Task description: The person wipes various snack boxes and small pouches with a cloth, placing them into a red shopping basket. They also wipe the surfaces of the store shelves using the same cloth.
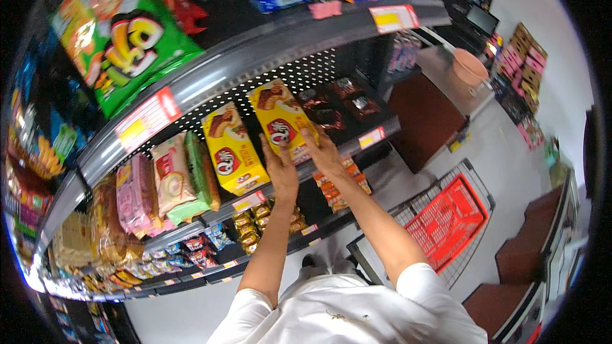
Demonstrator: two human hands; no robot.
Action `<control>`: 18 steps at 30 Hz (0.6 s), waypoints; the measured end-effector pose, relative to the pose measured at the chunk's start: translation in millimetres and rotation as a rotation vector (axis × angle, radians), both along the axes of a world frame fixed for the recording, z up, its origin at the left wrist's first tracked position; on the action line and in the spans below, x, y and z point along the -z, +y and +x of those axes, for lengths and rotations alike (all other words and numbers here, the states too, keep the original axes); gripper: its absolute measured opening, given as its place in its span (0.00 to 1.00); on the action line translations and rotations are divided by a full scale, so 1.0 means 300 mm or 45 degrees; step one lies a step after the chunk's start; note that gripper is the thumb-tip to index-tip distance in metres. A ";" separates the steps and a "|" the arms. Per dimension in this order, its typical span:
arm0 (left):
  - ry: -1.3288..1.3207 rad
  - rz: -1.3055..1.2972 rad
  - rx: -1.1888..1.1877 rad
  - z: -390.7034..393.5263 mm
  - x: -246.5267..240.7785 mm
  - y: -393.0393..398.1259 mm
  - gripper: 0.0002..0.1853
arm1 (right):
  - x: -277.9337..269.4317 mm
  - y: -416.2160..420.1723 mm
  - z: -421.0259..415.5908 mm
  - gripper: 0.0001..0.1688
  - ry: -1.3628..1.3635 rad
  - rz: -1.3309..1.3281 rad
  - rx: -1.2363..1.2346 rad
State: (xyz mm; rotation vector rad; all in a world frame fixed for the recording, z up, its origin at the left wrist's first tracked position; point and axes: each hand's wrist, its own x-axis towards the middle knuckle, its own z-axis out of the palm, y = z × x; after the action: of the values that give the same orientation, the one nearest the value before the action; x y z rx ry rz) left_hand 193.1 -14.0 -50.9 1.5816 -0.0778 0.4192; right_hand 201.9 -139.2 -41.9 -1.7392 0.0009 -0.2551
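Observation:
A yellow snack box (282,114) with a red heart emblem lies on the middle shelf between my two hands. My left hand (281,167) rests at its near left edge, fingers pointing up along it. My right hand (325,153) is on its right side, thumb on the front face. Both hands hold the box. To the left, a matching yellow box (234,153) stands near the shelf's front edge. Dark shiny packets (342,100) lie to the right of the held box.
Packaged cakes (174,177) fill the shelf at left. A large green chip bag (129,38) sits on the upper shelf. Gold-wrapped sweets (248,229) and orange packets (337,188) are on the shelf below. A cart with a red basket (449,222) stands at my right.

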 end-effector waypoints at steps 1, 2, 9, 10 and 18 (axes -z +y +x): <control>0.011 -0.035 0.014 -0.023 -0.029 -0.008 0.36 | -0.032 -0.005 -0.022 0.42 -0.020 -0.074 0.031; -0.078 0.135 -0.073 -0.043 -0.036 -0.018 0.36 | -0.041 -0.010 -0.041 0.43 -0.037 -0.148 0.063; -0.549 0.883 0.380 -0.441 -0.079 -0.050 0.29 | 0.001 -0.205 -0.476 0.23 -0.106 -0.290 0.232; -0.462 0.869 0.600 -0.489 -0.031 -0.062 0.26 | 0.051 -0.243 -0.563 0.21 0.003 -0.332 0.302; -0.491 1.047 1.501 -0.625 0.394 -0.196 0.21 | 0.418 -0.438 -1.340 0.13 0.665 -0.722 0.842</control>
State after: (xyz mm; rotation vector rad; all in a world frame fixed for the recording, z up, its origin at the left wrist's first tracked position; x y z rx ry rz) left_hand 5.5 -72.9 -169.0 1.8885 -1.5506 -0.3088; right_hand -200.2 -270.6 -167.2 -2.2838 0.9770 -0.2873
